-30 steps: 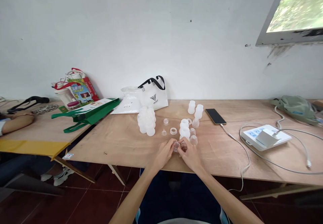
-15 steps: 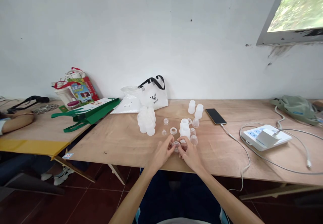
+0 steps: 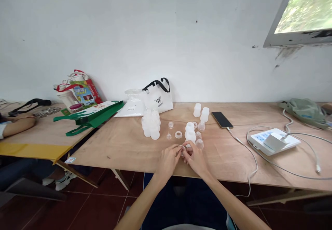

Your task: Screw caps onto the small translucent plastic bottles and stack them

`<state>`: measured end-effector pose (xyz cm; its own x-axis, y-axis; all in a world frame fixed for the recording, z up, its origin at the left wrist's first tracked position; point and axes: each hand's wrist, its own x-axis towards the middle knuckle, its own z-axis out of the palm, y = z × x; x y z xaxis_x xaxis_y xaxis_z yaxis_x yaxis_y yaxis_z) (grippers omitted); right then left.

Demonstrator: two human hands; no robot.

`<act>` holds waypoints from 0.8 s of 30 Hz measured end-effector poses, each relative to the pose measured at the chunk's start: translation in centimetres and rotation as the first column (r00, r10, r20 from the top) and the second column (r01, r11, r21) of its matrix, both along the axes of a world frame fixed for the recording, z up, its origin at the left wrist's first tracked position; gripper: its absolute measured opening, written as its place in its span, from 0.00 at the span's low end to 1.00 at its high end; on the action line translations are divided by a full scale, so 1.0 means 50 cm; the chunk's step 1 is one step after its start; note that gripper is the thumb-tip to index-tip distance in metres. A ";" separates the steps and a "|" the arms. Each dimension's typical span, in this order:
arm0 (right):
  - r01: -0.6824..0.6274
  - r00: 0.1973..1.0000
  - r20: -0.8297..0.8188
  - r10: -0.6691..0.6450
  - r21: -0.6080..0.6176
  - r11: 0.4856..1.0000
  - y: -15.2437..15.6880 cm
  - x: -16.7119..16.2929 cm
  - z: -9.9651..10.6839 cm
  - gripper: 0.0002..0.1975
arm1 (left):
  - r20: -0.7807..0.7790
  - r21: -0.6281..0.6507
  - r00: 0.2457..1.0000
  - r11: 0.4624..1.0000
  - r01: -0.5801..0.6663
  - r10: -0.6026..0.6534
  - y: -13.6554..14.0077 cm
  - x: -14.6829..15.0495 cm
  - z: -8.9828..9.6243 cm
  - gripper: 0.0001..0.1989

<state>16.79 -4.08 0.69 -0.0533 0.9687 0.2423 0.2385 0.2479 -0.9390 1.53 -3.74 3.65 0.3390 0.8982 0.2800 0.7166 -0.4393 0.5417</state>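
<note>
Close to the table's front edge, my left hand (image 3: 168,159) and my right hand (image 3: 193,157) meet, fingertips pinched on a small clear plastic ring (image 3: 182,147). My fingers cover most of that ring. Just beyond my right hand stand white frosted bottles (image 3: 190,131), with clear domed caps (image 3: 199,144) beside them. Ahead of my left hand lie another clear ring (image 3: 178,134), a small nipple-shaped piece (image 3: 168,136) and a small clear round part (image 3: 171,125). A cluster of white bottles (image 3: 150,124) stands farther left.
Two more white bottles (image 3: 197,110) stand toward the wall. A phone (image 3: 222,119) on a cable and a white power strip (image 3: 272,140) with loose cords lie to the right. At the back left are a white bag (image 3: 159,100) and a green bag (image 3: 95,117). Another person's arm (image 3: 19,126) rests far left.
My left hand has turned and its fingers have come over the ring, which now looks tilted and more covered. The right hand keeps nearly the same place; the table's other things stay put.
</note>
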 end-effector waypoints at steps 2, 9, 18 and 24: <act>-0.006 1.000 0.013 0.006 0.006 1.000 0.000 0.000 -0.001 0.08 | 0.008 -0.002 1.000 1.000 0.004 -0.004 0.001 -0.001 -0.002 0.13; 0.012 0.999 0.032 -0.012 0.012 1.000 -0.001 -0.001 -0.001 0.08 | -0.007 0.015 1.000 1.000 -0.009 0.009 0.003 0.002 -0.011 0.12; 0.011 0.999 0.037 -0.012 0.015 1.000 0.000 -0.001 -0.004 0.07 | 0.166 -0.145 0.982 0.987 -0.070 0.094 0.013 -0.004 -0.004 0.07; -0.006 0.996 0.093 0.003 0.024 1.000 -0.003 -0.004 0.005 0.10 | 0.356 -0.300 0.934 0.948 0.106 0.008 0.041 -0.022 -0.006 0.13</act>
